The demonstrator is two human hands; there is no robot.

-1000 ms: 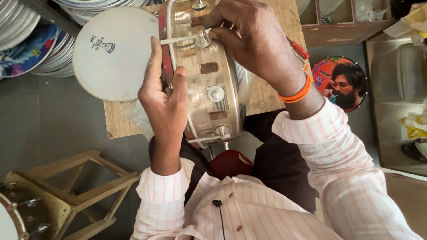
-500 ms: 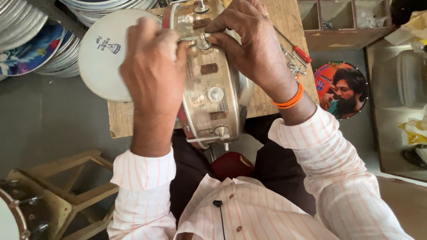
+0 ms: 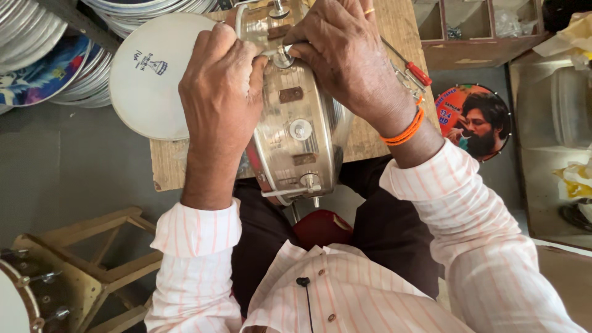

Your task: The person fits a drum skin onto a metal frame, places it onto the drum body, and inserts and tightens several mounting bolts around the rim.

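A shiny metal drum shell point(image 3: 296, 132) with round lugs along its side stands on edge on a wooden board point(image 3: 370, 132) above my lap. My left hand point(image 3: 219, 83) wraps over the shell's left rim, fingers curled on the metal. On the upper part of the shell, my right hand point(image 3: 342, 55) has its fingers pinched around a small round lug fitting. An orange band circles my right wrist. What lies under either palm is hidden.
A white drum head point(image 3: 145, 80) lies left of the shell. A red-handled tool point(image 3: 413, 69) rests on the board's right. A round printed drum head point(image 3: 475, 120) lies on the floor at right, stacked drum heads point(image 3: 43, 55) at upper left, a wooden stool point(image 3: 80, 259) at lower left.
My left hand has moved from the shell's lower left side up onto its upper rim, close to my right hand. The right hand has stayed at the lug.
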